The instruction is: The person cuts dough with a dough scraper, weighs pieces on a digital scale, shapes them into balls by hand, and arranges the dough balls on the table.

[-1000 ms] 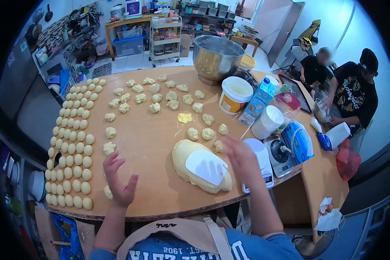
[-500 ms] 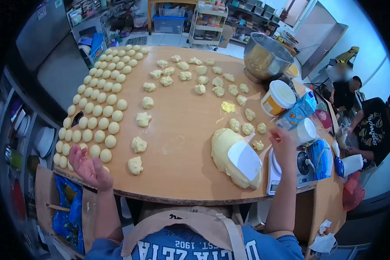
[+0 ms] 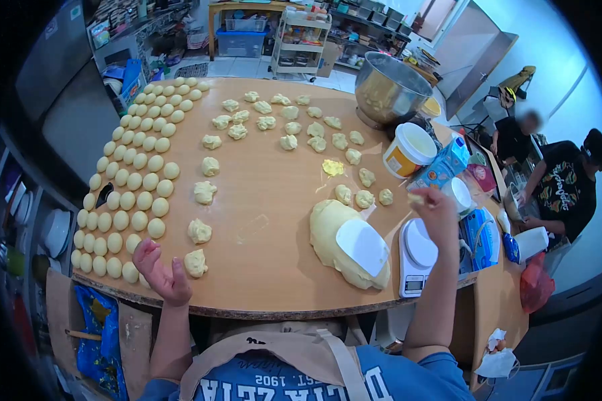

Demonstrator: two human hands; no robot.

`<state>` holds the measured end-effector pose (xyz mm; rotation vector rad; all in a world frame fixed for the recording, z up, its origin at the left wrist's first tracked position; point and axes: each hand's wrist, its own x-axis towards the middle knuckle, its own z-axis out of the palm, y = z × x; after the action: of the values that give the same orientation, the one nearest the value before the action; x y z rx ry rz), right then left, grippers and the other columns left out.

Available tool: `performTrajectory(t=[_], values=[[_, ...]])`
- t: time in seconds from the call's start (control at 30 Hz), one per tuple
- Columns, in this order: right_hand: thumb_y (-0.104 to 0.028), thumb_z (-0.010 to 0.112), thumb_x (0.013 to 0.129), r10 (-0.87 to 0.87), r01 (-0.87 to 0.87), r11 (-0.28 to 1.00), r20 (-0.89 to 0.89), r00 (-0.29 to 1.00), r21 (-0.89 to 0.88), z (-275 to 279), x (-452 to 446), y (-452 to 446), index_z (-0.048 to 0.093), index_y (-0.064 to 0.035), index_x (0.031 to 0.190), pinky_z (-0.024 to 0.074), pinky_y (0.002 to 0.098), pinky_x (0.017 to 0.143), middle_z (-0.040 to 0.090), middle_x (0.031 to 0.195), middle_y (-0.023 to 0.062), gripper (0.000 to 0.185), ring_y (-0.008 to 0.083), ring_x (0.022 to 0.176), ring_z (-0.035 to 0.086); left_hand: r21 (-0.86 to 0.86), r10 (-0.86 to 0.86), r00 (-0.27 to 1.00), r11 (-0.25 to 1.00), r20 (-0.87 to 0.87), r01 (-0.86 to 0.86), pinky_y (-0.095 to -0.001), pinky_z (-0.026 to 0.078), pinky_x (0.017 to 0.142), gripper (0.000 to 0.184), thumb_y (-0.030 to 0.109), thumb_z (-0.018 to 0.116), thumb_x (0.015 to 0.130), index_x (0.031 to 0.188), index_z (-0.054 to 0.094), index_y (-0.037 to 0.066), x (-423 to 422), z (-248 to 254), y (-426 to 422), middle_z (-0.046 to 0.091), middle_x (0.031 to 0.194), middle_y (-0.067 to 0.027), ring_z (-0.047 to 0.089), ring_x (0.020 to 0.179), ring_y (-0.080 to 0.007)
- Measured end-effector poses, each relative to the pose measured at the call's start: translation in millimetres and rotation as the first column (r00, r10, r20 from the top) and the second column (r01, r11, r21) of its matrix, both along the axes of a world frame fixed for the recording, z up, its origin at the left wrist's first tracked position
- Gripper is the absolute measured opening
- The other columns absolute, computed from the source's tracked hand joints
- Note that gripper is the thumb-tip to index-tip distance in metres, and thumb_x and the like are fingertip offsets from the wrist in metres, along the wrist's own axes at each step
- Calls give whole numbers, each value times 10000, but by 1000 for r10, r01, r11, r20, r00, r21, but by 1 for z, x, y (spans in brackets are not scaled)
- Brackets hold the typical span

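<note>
My right hand (image 3: 437,212) pinches a small piece of dough (image 3: 416,199) above the table, just beyond the white kitchen scale (image 3: 413,285). My left hand (image 3: 164,275) is held palm up with its fingers apart and nothing in it, near the front of the rows of smooth dough balls (image 3: 134,181). A large mound of dough (image 3: 323,234) lies left of the scale, with a white dough scraper (image 3: 362,247) resting on it. Rough dough lumps (image 3: 199,231) are spread in an arc over the table. A yellow butter-like smear (image 3: 332,168) sits among them.
A steel mixing bowl (image 3: 392,90), a white tub (image 3: 409,150), a blue carton (image 3: 449,163) and a blue box (image 3: 479,237) line the table's right side. Two people, one in a black shirt (image 3: 568,190), are at the far right. A wheeled cart (image 3: 302,43) stands behind.
My right hand has picked up the small dough piece that lay on the table by the mound. My left hand has moved slightly right and down. The whole view has shifted a little.
</note>
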<state>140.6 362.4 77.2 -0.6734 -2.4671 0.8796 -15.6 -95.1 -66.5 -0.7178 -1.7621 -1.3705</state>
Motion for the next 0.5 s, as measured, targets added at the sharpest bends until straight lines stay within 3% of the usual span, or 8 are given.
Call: performTrajectory(t=[0.03, 0.1, 0.2, 0.27, 0.33, 0.43, 0.5], values=[[-1, 700, 728, 16, -19, 999, -128, 992, -27, 14, 4, -8, 677, -29, 1014, 487, 303, 807, 686, 952, 111, 288, 209, 895, 650, -4, -5, 1000, 1000, -8, 5, -431, 349, 970, 382, 113, 585, 845, 1198, 442, 79, -1, 1, 3, 385, 1279, -174, 404, 1115, -269], [-7, 708, 741, 114, -91, 991, -253, 961, 102, 42, 8, -46, 669, -31, 1036, 484, 300, 828, 683, 1004, 100, 299, 206, 941, 643, -12, -19, 1000, 1000, -14, 19, -424, 344, 974, 375, 105, 584, 842, 1191, 448, 76, -1, 0, 7, 387, 1279, -175, 403, 1113, -267], [-48, 735, 749, 310, -235, 945, -390, 867, 229, 41, 2, -113, 649, -34, 1083, 490, 312, 854, 672, 1070, 105, 345, 219, 998, 639, -28, -25, 1000, 999, -3, 25, -415, 339, 976, 368, 93, 584, 834, 1179, 458, 75, 0, -1, 4, 392, 1276, -175, 408, 1100, -266], [-67, 751, 741, 467, -395, 881, -341, 816, 261, 22, -8, -154, 641, -52, 1112, 499, 330, 867, 660, 1114, 116, 386, 243, 1018, 642, -24, -16, 1000, 1000, 5, 16, -410, 340, 971, 362, 85, 585, 828, 1169, 464, 77, -1, -1, 3, 395, 1273, -175, 413, 1089, -265], [-126, 745, 763, 566, -558, 824, -170, 806, 97, -26, -19, -187, 605, -69, 1189, 455, 388, 960, 614, 1211, 136, 451, 281, 1126, 591, -25, 2, 1000, 1000, 2, -2, -407, 345, 960, 364, 86, 593, 821, 1162, 466, 79, 0, 2, 4, 397, 1270, -173, 420, 1074, -263], [-235, 703, 813, 621, -671, 625, 268, 737, 399, -89, -32, -217, 550, -90, 1275, 360, 434, 1059, 557, 1296, 148, 507, 304, 1241, 498, -48, 6, 1000, 999, 1, -6, -406, 345, 973, 353, 106, 580, 842, 1177, 470, 79, 3, 1, 0, 393, 1272, -167, 415, 1095, -256], [-299, 659, 843, 625, -687, 612, 292, 724, 391, -53, -33, -209, 513, -86, 1312, 301, 451, 1095, 506, 1349, 154, 535, 324, 1300, 419, -35, 9, 1000, 999, -5, -9, -402, 352, 962, 352, 109, 585, 839, 1172, 473, 82, 0, 2, 2, 394, 1270, -167, 416, 1087, -252]])
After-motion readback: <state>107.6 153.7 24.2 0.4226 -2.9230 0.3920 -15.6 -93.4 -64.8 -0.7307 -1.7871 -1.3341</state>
